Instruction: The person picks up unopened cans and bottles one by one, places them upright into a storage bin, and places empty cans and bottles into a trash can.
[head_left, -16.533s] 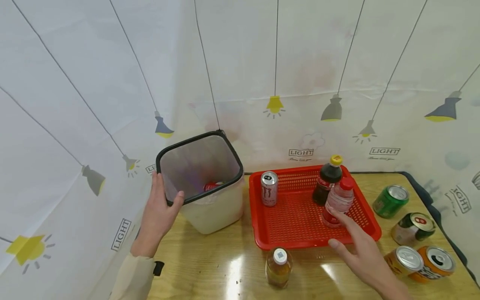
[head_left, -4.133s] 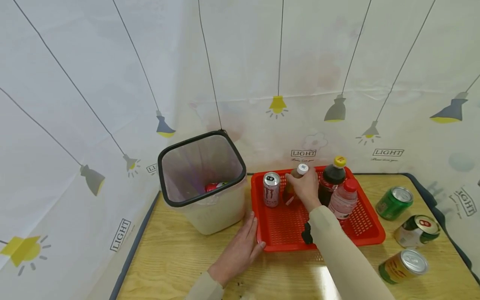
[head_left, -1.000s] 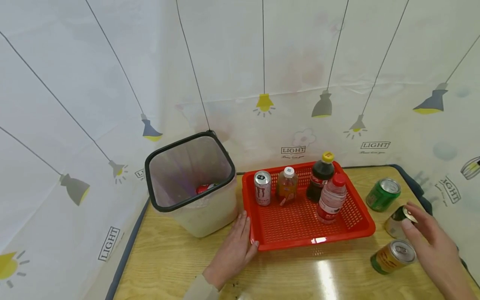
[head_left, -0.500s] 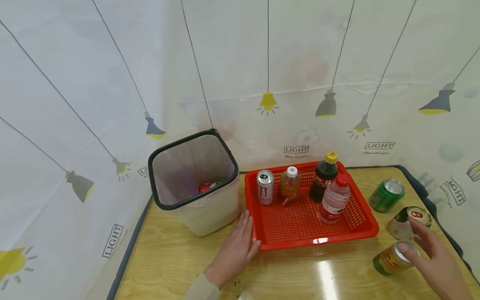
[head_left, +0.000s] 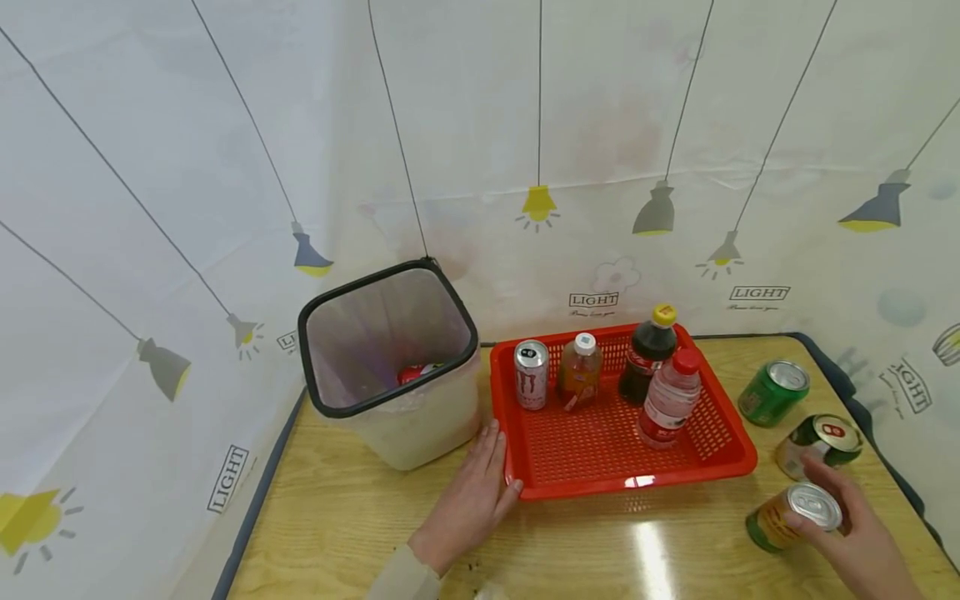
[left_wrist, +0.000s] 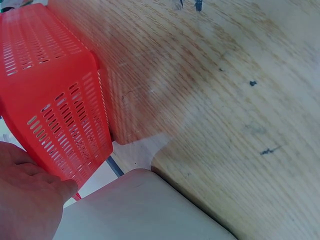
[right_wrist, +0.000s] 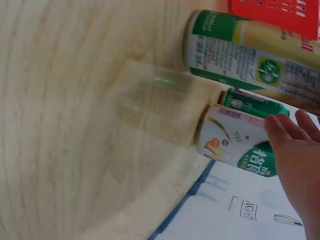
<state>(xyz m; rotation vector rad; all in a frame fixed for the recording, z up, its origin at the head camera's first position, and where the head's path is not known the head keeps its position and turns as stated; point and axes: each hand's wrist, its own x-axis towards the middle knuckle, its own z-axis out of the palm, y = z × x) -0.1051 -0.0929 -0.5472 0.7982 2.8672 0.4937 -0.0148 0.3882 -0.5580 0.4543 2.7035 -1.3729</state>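
My left hand (head_left: 468,504) lies against the left side of the red plastic basket (head_left: 630,487), fingers extended along its wall and thumb at the front corner. At the right, my right hand (head_left: 855,529) spreads around the upper part of a yellow-and-green drink can (head_left: 776,523), thumb in front and index finger behind. In the right wrist view, a small gap shows between the visible fingers (right_wrist: 280,131) and that can (right_wrist: 240,50). The basket holds a pale Monster can (head_left: 532,379), an amber drink bottle (head_left: 580,375), a cola bottle (head_left: 645,358) and a red-capped bottle (head_left: 670,404).
A white bin (head_left: 427,433) with a black rim stands left of the basket, a red item (head_left: 414,372) inside it. Right of the basket stand a green can (head_left: 772,393) and a green-and-white can (head_left: 817,442). A printed curtain (head_left: 465,150) borders the wooden table (head_left: 345,533).
The amber bottle went from the table into the basket; an orange can left the table. My left hand moved from bin to basket. My right hand shifted from the green-and-white can to the yellow-and-green one.
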